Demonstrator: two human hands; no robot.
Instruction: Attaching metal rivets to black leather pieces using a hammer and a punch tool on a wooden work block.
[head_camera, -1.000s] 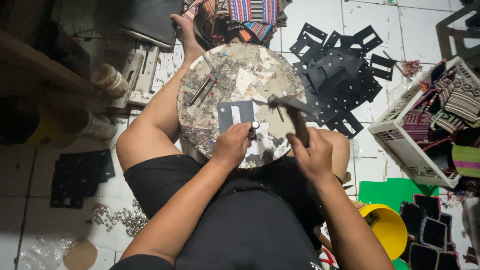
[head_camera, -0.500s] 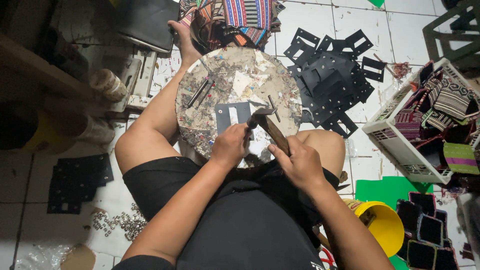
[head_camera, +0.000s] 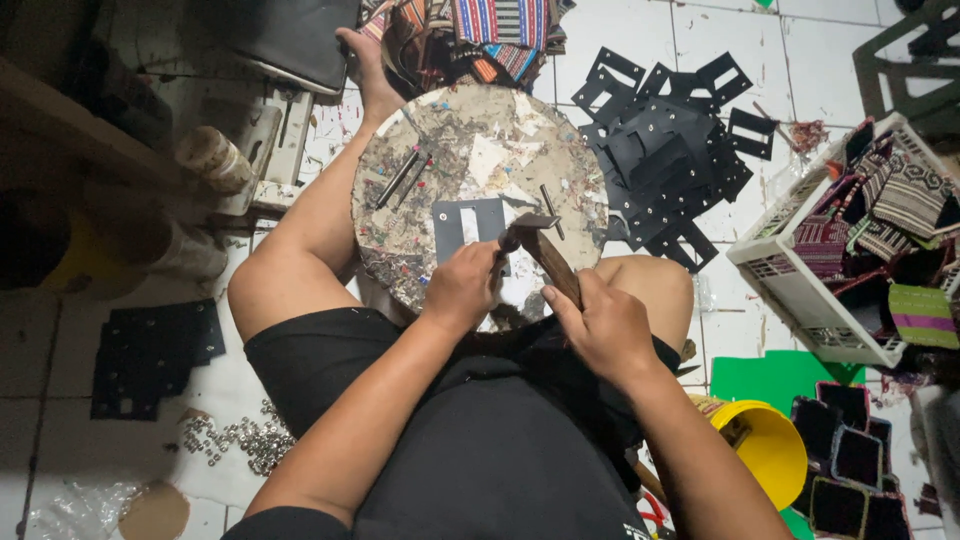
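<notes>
A round, paint-flecked work block (head_camera: 470, 160) stands between my legs. On it lies a dark rectangular piece with a cut-out window (head_camera: 465, 225). My left hand (head_camera: 462, 285) pinches a small metal tool upright at that piece's near right corner. My right hand (head_camera: 600, 325) grips the wooden handle of a hammer (head_camera: 535, 240), whose head sits low right next to the tool under my left fingers. A few thin metal rods (head_camera: 400, 178) lie on the block's left side.
A heap of black cut-out pieces (head_camera: 665, 150) lies on the tiles right of the block. A white basket (head_camera: 790, 270) holds woven cloth pouches. A yellow bucket (head_camera: 765, 445) sits near my right knee. Metal rivets (head_camera: 240, 440) and a black sheet (head_camera: 150, 355) lie left.
The hammer came down from a raised position to the tool at the dark piece. My left hand stayed on the piece.
</notes>
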